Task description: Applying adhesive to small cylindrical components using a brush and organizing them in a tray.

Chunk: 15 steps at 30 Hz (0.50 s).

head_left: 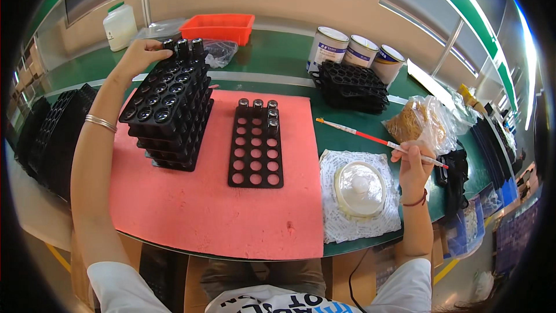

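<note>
My left hand (149,53) reaches to the far end of a stack of black trays (174,133). Its fingers pinch a small black cylinder (168,45) there, beside two similar upright ones. Shiny round parts fill the holes of the top tray. To the right, a single black tray (255,153) lies flat on a pink mat (208,214), with several cylinders in its far holes. My right hand (413,165) is closed around a slim brush (370,137) with a red and white handle. The brush tip points left, above the table.
A lidded round dish (360,188) rests on a printed cloth (333,229) by my right hand. Farther back are black empty trays (352,84), three cans (362,49), a red bin (217,28) and a white jug (120,26). A plastic bag (425,119) lies right.
</note>
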Tool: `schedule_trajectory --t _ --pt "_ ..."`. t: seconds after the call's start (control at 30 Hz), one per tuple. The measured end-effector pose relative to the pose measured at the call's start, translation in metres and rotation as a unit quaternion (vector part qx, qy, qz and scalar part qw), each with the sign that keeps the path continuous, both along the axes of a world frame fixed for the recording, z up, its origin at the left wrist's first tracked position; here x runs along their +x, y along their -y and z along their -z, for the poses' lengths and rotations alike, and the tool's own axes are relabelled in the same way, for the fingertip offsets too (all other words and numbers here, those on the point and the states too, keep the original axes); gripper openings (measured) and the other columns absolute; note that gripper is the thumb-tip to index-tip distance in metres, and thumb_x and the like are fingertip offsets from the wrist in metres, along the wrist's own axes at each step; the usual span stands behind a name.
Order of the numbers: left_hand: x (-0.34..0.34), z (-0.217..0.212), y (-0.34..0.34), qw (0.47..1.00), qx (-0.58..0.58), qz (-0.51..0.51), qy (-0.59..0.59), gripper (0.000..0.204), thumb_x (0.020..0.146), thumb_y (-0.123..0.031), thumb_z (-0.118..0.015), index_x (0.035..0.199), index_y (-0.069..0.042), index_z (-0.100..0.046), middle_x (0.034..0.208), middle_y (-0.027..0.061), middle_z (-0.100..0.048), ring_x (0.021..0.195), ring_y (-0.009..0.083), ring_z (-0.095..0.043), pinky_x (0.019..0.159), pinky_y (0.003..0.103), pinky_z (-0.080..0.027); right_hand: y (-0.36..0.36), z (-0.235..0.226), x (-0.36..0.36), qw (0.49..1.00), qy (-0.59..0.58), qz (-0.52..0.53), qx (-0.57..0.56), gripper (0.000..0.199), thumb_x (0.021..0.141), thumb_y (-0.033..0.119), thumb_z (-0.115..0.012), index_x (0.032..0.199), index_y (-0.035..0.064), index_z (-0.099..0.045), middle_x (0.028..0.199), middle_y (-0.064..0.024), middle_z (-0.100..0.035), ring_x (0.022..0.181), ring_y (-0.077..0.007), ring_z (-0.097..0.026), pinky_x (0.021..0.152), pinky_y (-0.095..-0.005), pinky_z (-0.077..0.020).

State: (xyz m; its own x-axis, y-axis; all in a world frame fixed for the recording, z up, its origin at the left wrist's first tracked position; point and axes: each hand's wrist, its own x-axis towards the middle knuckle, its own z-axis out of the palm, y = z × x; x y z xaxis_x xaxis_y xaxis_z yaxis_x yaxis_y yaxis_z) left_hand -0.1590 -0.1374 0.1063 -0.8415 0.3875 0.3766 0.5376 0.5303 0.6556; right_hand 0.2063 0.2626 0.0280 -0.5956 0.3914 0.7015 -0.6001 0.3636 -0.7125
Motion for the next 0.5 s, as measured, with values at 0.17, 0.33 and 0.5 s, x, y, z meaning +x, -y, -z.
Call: schedule_trajectory --t 0.17,0.33,0.5 --pt "-0.008 0.0 0.003 0.999 -0.026 -0.018 0.017 0.031 0.072 -0.027 -0.066 0.087 0.0 -0.065 0.065 -0.0033 -0.051 0.063 0.0056 -0.042 0.059 0.022 -0.034 0.002 -0.001 0.0 1.0 0.004 -0.004 0.002 0.024 0.086 0.017 -0.052 0.081 -0.0062 -0.058 0.068 -0.0147 -0.06 0.058 -0.0184 -0.058 0.055 -0.0267 -0.0472" --pt "-0.006 -0.008 0.004 0.997 -0.067 0.003 0.023 0.036 0.072 -0.029 -0.066 0.091 0.002 -0.064 0.072 0.0015 -0.057 0.07 0.0086 -0.049 0.068 0.023 -0.039 0.005 -0.002 0.0 1.0 0.006 -0.019 -0.002 0.023 0.086 0.016 -0.052 0.082 -0.0061 -0.058 0.069 -0.0143 -0.061 0.059 -0.0175 -0.058 0.056 -0.0261 -0.047" --pt "0.017 -0.018 0.003 0.985 -0.033 -0.097 -0.138 0.047 0.073 -0.043 -0.06 0.089 0.001 -0.063 0.07 0.0059 -0.058 0.07 0.0122 -0.053 0.068 0.026 -0.042 0.008 -0.003 -0.002 1.0 0.011 -0.023 -0.003 0.023 0.086 0.016 -0.052 0.082 -0.0057 -0.058 0.069 -0.0142 -0.061 0.059 -0.0171 -0.058 0.056 -0.0257 -0.0472"
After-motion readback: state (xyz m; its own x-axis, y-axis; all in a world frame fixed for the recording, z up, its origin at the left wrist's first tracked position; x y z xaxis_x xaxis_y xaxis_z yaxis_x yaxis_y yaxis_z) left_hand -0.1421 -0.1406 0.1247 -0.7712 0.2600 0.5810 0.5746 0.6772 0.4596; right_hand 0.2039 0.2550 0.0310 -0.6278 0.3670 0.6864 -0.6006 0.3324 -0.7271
